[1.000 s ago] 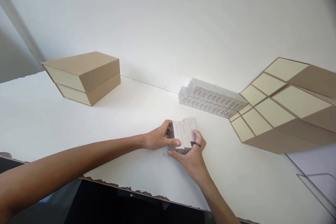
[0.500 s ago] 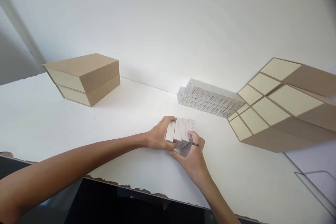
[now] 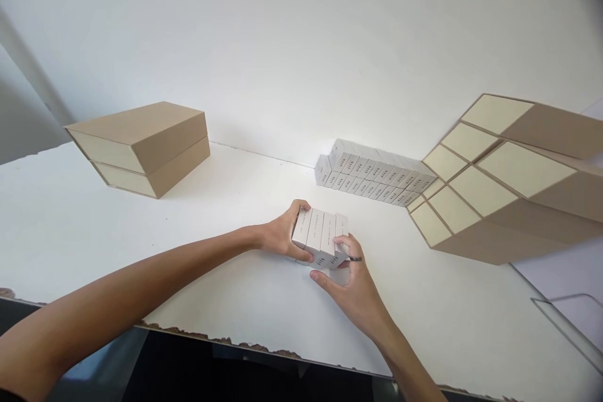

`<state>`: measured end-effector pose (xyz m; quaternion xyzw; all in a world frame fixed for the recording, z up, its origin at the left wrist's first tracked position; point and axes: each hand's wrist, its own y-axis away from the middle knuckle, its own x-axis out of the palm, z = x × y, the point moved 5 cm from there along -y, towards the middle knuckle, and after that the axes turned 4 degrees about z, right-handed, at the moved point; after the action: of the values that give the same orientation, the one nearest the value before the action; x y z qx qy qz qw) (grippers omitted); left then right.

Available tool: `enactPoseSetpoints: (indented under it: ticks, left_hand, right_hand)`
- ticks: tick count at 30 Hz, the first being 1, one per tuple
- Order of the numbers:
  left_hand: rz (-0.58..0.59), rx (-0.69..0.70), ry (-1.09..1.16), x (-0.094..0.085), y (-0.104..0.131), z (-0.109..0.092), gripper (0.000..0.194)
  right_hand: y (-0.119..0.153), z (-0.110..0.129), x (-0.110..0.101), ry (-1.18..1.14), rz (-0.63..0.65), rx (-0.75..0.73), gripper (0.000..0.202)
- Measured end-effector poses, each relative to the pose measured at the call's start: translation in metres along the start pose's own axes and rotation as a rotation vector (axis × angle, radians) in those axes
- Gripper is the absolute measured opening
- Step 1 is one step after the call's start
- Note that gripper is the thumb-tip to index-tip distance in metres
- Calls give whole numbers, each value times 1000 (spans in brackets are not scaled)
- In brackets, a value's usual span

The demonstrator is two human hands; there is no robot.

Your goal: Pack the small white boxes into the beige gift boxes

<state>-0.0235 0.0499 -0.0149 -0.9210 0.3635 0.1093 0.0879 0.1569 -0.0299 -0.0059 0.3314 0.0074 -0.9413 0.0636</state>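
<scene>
Several small white boxes (image 3: pixel 315 232) with dark print stand side by side in a short row on the white table. My left hand (image 3: pixel 285 232) is closed round the left end of this row, with the thumb on the near face and the fingers at the far side. At the right end, my right hand (image 3: pixel 351 273) touches the last box with its fingers, one of which wears a dark ring. Its thumb is spread away from the boxes, towards the left. That last box sits slightly farther back than the others.
Behind stands a two-layer row of similar white boxes (image 3: pixel 372 179) along the wall. Its right end meets a stack of large tan boxes (image 3: pixel 513 229). Two more tan boxes (image 3: pixel 155 138) are stacked at the left. The table's front edge (image 3: pixel 254 347) is chipped.
The boxes between my hands now line up more evenly at their near ends. My right thumb has moved away from their near faces. The whole view has shifted slightly.
</scene>
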Motion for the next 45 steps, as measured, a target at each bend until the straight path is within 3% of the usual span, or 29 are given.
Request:
enactPoseSetpoints:
  ticks: [7,9,12,16,19,29,33,37,41,45]
  left_hand:
    - [-4,-12,-7,0,7,0,98]
    - [-15,-11,-14,0,7,2,106]
    - [-24,2,-19,0,6,6,116]
    - [-39,24,-29,5,5,13,131]
    - [-63,51,-15,9,6,16,138]
    - [-119,91,50,7,9,4,108]
    - [-110,-2,56,0,13,2,105]
    - [-168,-99,30,-10,23,-1,94]
    - [-284,-222,40,-18,41,-3,82]
    - [-329,-371,218,-28,67,-5,75]
  right_hand:
    - [15,-1,-6,-18,93,16,55]
    - [11,-5,-14,-40,109,55,68]
    - [-4,-10,-19,-128,208,92,106]
    - [-28,-9,-18,-274,320,-1,138]
    - [-37,-7,-16,-306,332,-49,135]
    - [-39,-7,-5,-353,270,-167,113]
    - [-44,-4,-2,-348,187,-191,102]
    - [-48,4,3,-290,195,-188,98]
    - [-54,22,2,-126,263,-144,105]
    - [-73,58,2,101,411,-107,108]
